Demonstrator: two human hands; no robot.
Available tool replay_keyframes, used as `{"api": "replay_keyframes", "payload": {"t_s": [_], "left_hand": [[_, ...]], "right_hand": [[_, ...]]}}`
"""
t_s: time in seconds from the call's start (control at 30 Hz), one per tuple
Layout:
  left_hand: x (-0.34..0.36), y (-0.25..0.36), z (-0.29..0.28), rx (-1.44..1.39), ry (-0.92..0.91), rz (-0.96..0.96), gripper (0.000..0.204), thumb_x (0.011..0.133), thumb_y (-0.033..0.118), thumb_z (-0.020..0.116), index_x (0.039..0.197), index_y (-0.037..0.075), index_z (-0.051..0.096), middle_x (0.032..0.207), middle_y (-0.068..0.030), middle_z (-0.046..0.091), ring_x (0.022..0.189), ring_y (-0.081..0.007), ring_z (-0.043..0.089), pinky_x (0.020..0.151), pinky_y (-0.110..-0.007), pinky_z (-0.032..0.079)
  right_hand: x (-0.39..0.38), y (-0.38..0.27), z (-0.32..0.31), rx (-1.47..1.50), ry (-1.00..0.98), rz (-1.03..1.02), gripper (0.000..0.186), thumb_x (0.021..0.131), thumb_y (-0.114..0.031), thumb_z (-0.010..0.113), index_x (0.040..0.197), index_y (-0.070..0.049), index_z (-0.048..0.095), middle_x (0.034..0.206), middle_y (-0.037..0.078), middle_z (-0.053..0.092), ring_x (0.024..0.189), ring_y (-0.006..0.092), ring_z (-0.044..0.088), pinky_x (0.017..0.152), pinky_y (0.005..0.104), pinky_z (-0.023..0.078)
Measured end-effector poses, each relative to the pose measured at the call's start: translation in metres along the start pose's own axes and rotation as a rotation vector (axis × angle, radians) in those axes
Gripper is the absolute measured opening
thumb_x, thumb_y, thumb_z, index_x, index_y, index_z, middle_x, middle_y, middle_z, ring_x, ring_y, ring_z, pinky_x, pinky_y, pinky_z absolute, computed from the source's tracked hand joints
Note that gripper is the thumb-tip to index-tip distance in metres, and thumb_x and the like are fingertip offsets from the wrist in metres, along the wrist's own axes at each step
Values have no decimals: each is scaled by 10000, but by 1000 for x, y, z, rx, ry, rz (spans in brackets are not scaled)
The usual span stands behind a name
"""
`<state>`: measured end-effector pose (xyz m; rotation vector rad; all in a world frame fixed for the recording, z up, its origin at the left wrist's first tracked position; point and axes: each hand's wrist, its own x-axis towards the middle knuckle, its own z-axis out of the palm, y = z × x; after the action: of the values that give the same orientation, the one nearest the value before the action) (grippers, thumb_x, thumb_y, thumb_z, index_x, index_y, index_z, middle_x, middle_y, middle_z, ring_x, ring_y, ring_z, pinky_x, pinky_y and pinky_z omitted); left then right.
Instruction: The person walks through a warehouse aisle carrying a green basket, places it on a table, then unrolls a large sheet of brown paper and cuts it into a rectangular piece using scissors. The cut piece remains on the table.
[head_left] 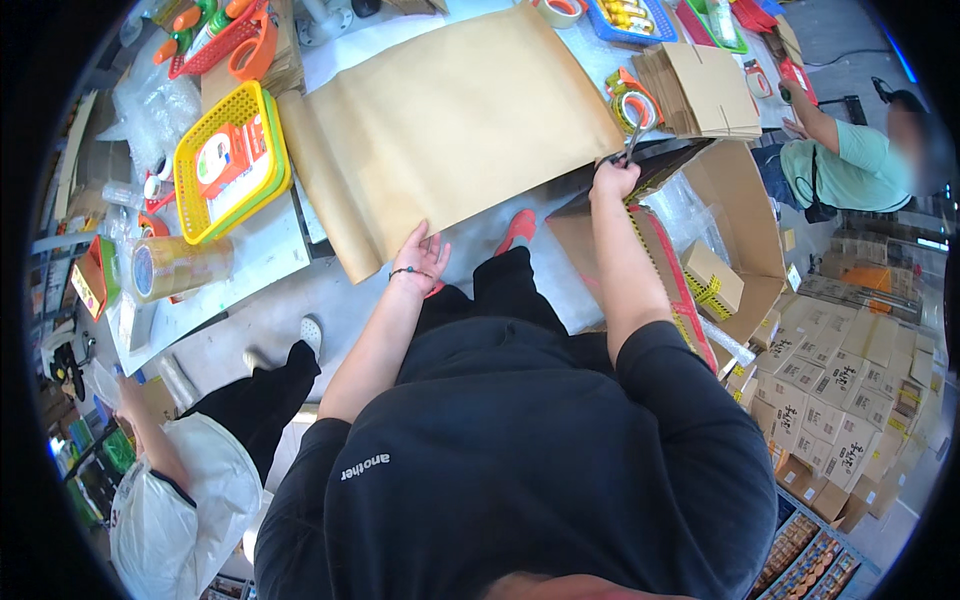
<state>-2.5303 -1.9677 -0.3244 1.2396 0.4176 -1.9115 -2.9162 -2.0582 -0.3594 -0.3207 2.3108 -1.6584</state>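
Note:
A wide sheet of brown kraft paper lies across the table and hangs over its near edge, its left side curled into a roll. My left hand is at the near edge of the paper, palm up and fingers apart; whether it touches the paper I cannot tell. My right hand is closed around a pair of scissors at the sheet's right corner. The blades point away from me, and their tips lie close to a tape roll in an orange dispenser.
Left of the paper stands a yellow basket holding an orange-and-white box. A wide tape roll sits nearer. Stacked flat cardboard lies at right, above a large open carton. Two other people work at the left and right.

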Motion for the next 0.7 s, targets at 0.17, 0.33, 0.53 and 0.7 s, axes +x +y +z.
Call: {"api": "replay_keyframes", "payload": {"t_s": [0.17,0.33,0.53,0.7], "left_hand": [[9,-7,2,93,73,31,302,865,273,755,1059,125,576,986,52,580,971,-107,590,939,-388,513],[15,-7,13,98,159,48,370,862,225,756,1148,125,545,1111,30,560,1019,-137,590,942,-407,512],[13,-5,13,200,205,50,422,858,227,757,1194,131,521,1146,35,540,996,-129,585,924,-420,503],[17,-3,6,290,159,34,395,848,324,743,1154,175,543,1157,49,542,1031,-118,536,966,-423,407]], "right_hand": [[12,-15,10,-149,-12,-54,368,801,-45,709,1094,37,502,946,84,602,821,189,590,764,321,484],[-20,-50,1,-57,-122,-164,427,774,-156,811,1000,4,485,843,36,528,754,150,553,705,298,475],[-155,-70,-89,-322,-1190,55,356,938,-384,644,1007,-36,624,788,29,637,587,106,566,534,264,469],[-216,-67,-127,-832,-1770,424,792,826,-769,526,1068,-29,668,882,47,646,700,139,558,636,270,452]]}}
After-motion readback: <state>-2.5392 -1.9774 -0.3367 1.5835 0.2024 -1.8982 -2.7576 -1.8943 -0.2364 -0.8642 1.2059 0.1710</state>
